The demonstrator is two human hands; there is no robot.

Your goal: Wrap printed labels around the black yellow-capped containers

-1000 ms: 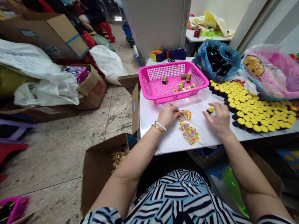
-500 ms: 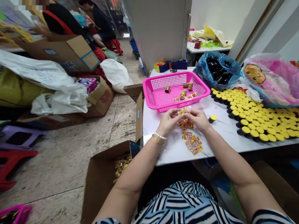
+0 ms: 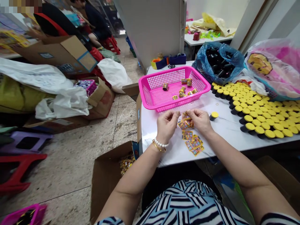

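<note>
Above the white table, my right hand (image 3: 199, 121) pinches a small printed yellow-orange label (image 3: 187, 114) between thumb and fingertips. A short gap away, my left hand (image 3: 167, 124) has its thumb and fingers pressed together; whatever it may hold is too small to make out. Just below the hands lie more labels (image 3: 185, 125), and a loose pile of similar labels (image 3: 195, 144) spreads nearer the table's front edge. Beyond the hands stands a pink plastic basket (image 3: 150, 104) with several small label-wrapped cylinders (image 3: 165, 86) in it.
One yellow-capped black container (image 3: 214, 116) stands right of my right hand. Rows of yellow-capped containers (image 3: 264, 117) cover the table's right side. Behind them sit a blue bag (image 3: 201, 65) of black pieces and a pink-white bag (image 3: 281, 68). An open carton (image 3: 105, 175) is at my left.
My hands, which met at one label, have drawn apart, leaving a gap between the fingertips. A label stays in my right hand. The whole view has shifted slightly.
</note>
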